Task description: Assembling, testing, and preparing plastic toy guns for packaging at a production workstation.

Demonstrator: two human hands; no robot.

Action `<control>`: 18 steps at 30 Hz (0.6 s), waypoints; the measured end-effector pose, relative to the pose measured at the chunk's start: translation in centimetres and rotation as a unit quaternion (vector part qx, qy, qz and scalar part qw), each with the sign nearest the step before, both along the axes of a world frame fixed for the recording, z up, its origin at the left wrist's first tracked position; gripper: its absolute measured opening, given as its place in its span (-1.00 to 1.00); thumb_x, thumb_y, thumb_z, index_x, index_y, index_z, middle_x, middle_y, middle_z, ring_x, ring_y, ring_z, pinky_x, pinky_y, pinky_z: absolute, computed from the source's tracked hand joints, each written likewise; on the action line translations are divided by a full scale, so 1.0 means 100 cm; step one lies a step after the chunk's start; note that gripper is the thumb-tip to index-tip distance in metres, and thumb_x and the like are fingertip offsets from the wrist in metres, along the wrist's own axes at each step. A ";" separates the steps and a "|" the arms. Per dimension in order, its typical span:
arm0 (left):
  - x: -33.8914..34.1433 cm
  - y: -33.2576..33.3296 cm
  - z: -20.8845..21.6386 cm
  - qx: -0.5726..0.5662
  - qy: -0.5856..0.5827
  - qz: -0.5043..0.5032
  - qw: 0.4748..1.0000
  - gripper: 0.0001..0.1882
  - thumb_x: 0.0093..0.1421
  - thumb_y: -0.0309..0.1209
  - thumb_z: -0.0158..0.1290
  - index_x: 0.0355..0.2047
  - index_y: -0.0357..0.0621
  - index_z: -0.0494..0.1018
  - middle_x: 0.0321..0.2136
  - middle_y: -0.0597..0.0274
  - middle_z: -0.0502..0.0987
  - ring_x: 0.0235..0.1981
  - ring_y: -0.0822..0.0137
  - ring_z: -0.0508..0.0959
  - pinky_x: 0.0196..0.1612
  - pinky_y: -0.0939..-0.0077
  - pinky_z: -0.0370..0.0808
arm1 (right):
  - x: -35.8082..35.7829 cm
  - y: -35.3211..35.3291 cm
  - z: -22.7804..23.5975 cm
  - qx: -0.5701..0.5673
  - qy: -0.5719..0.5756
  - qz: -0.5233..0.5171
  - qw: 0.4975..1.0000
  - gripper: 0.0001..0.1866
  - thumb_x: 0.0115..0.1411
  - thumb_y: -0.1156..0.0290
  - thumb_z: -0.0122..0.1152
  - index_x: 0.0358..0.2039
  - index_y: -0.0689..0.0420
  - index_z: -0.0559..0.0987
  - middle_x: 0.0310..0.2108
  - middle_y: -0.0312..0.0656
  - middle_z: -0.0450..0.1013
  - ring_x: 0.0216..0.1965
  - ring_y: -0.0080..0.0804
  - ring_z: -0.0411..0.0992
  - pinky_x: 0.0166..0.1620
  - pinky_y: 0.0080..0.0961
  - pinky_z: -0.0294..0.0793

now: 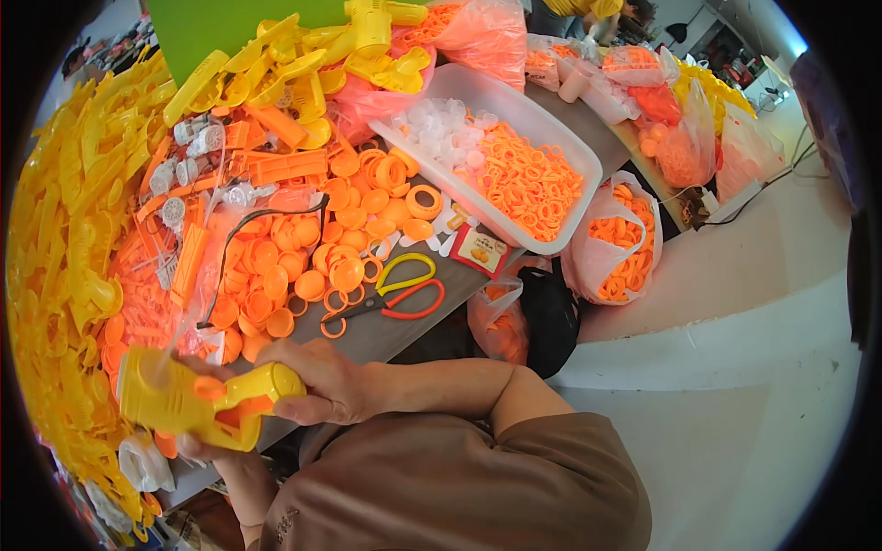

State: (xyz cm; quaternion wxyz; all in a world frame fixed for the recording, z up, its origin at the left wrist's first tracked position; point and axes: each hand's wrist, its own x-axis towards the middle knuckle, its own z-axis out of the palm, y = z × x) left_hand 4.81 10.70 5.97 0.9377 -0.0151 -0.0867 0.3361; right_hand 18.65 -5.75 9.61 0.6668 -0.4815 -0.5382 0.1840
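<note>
A hollow yellow plastic housing (147,390) is held near the table's front edge, at the lower left. Its wide ribbed end points left, and orange plastic shows through its cut-out side. My right hand (322,381) grips the rounded right end, thumb along the near side. From below, my left hand (204,448) is closed around the wider part, most of its fingers hidden behind the housing. Just beyond the hands lies a heap of orange plastic cups (276,266) and rings. Scissors (400,298) with one yellow and one red handle rest to the right of that heap.
Yellow plastic parts (64,257) pile high along the left. A white tub (588,179) holds orange rings and clear caps. Bags of orange parts (616,243) hang or stand at the table's right edge. A black cable (230,239) crosses the orange heap. Someone in yellow (588,7) is far back.
</note>
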 end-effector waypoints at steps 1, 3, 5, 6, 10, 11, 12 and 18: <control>0.008 0.000 -0.002 0.156 0.092 0.027 0.983 -0.12 -0.15 -0.03 0.10 0.13 -0.26 0.14 -0.06 0.08 0.36 -0.07 0.16 0.40 0.02 0.24 0.36 | 0.004 -0.001 -0.001 -0.001 0.005 0.006 1.000 -0.54 0.20 0.07 0.05 -0.10 0.21 0.32 -0.45 -0.26 0.33 -0.44 -0.50 0.32 -0.40 -0.55 0.31; 0.015 -0.008 0.015 0.307 0.272 0.108 0.906 -0.11 -0.12 0.00 0.08 0.17 -0.22 0.11 -0.05 0.05 0.37 -0.08 0.12 0.43 0.03 0.15 0.38 | 0.010 0.006 -0.003 -0.067 0.026 -0.005 0.997 -0.57 0.22 0.11 0.04 -0.09 0.21 0.32 -0.47 -0.26 0.31 -0.46 -0.50 0.33 -0.41 -0.54 0.31; 0.028 -0.002 0.005 0.303 0.340 0.135 0.880 -0.12 -0.13 0.01 0.08 0.14 -0.24 0.12 -0.09 0.01 0.38 -0.11 0.11 0.45 -0.04 0.16 0.44 | 0.014 0.003 0.014 -0.142 0.066 -0.016 0.988 -0.57 0.24 0.13 0.03 -0.07 0.22 0.31 -0.47 -0.27 0.31 -0.46 -0.52 0.33 -0.40 -0.55 0.33; 0.032 0.003 0.000 0.310 0.334 0.131 0.881 -0.13 -0.13 0.01 0.07 0.13 -0.25 0.14 -0.11 -0.01 0.38 -0.13 0.11 0.46 -0.08 0.17 0.47 | 0.016 0.000 0.015 -0.132 0.091 0.012 0.987 -0.51 0.24 0.08 0.01 -0.03 0.23 0.30 -0.41 -0.26 0.33 -0.42 -0.54 0.33 -0.35 -0.57 0.34; 0.041 -0.007 0.020 0.407 0.239 0.114 0.874 -0.15 -0.22 0.00 0.14 0.03 -0.27 0.20 -0.22 -0.03 0.40 -0.23 0.09 0.49 -0.19 0.21 0.52 | 0.031 -0.012 0.013 -0.112 0.020 0.049 0.992 -0.17 0.15 -0.16 0.04 0.10 0.37 0.16 -0.09 -0.12 0.32 -0.08 -0.46 0.32 -0.02 -0.53 0.29; 0.037 -0.006 0.025 0.406 0.253 0.127 0.869 -0.15 -0.22 0.00 0.14 0.03 -0.27 0.20 -0.22 -0.03 0.40 -0.23 0.09 0.49 -0.19 0.21 0.52 | 0.030 -0.011 0.006 -0.088 0.035 0.053 0.994 -0.17 0.13 -0.13 0.08 0.12 0.34 0.15 -0.19 -0.14 0.33 -0.22 -0.49 0.31 -0.15 -0.56 0.31; 0.036 -0.006 0.028 0.419 0.239 0.103 0.870 -0.11 -0.27 -0.04 0.19 0.04 -0.26 0.18 -0.22 -0.03 0.40 -0.27 0.09 0.50 -0.23 0.23 0.54 | 0.028 -0.012 0.001 -0.067 0.048 0.051 0.995 -0.18 0.12 -0.11 0.13 0.13 0.30 0.14 -0.30 -0.16 0.34 -0.36 -0.53 0.31 -0.29 -0.59 0.33; 0.025 -0.010 0.036 0.405 0.216 0.049 0.887 0.02 -0.40 -0.20 0.32 0.09 -0.22 0.08 -0.24 -0.02 0.43 -0.31 0.04 0.53 -0.29 0.23 0.56 | 0.025 -0.012 0.003 -0.060 0.030 0.071 0.995 -0.08 0.07 -0.20 0.13 0.14 0.33 0.13 -0.31 -0.09 0.36 -0.37 -0.46 0.34 -0.27 -0.56 0.37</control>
